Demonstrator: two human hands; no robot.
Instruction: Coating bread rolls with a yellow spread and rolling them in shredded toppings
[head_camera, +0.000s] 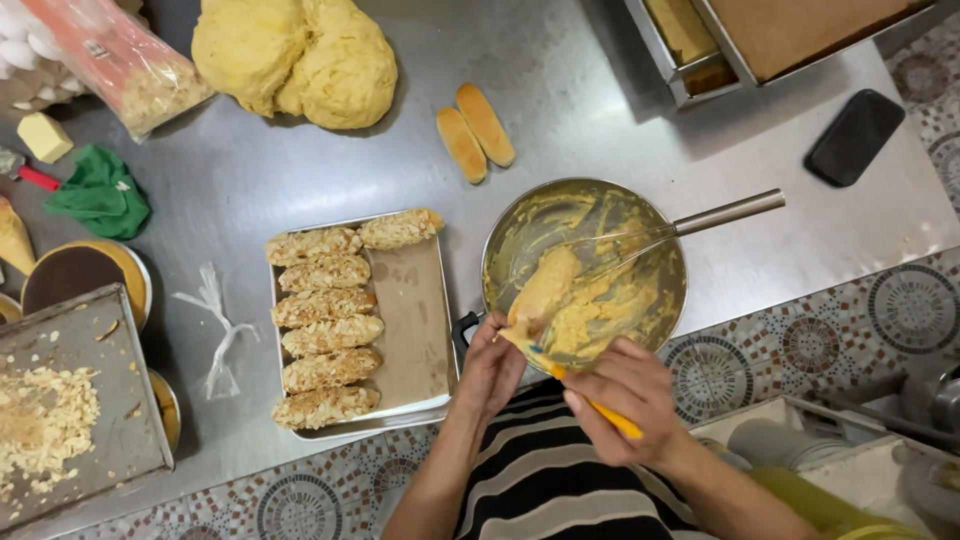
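Bread piece (540, 295), coated in yellow cream, sits over the near rim of the metal bowl (655, 290), pinched in the left hand (490, 370), whose fingers close on its lower end. The right hand (630, 400), fingers wrapped tight, grips a yellow-handled spatula (600, 408) just below the bowl. Inside the bowl, smeared cream and a whisk (690, 225) leaning on the far rim. Left of the bowl, touching it, a tray (415, 320) holds seven nut-crusted pieces (325, 335). Beyond the bowl lie two plain buns (475, 135) and dough mounds (300, 60) on the steel surface (560, 90). Right of the bowl lies a dark phone (855, 137); patterned floor tiles show near it.
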